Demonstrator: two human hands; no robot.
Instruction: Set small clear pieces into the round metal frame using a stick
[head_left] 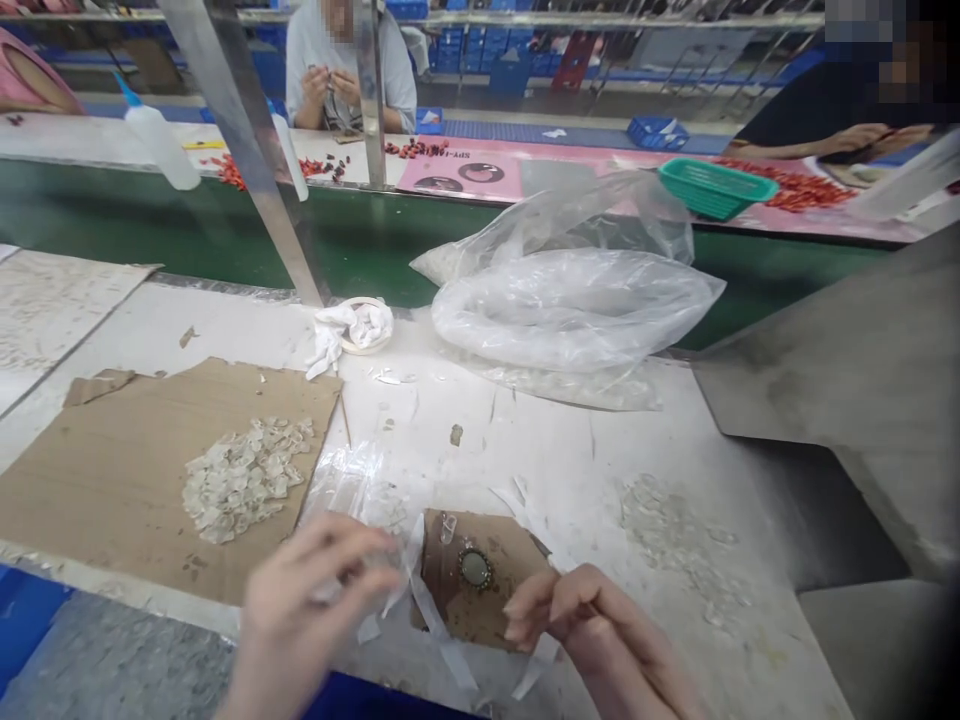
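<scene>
Brass-rimmed and oval, the small ornament [475, 567] lies flat on a cardboard scrap [480, 580] at the table's [570, 470] lower centre, its long axis roughly upright in frame. I judge it light, rigid, best pinched by its rim. My left hand [315, 610] blurs around something clear; my right hand [577, 615] curls beside the scrap, grip unclear.

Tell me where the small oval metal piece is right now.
In the head view, the oval metal piece lies on a small cardboard scrap at the near table edge, between the left hand and the right hand, touching neither.
</scene>
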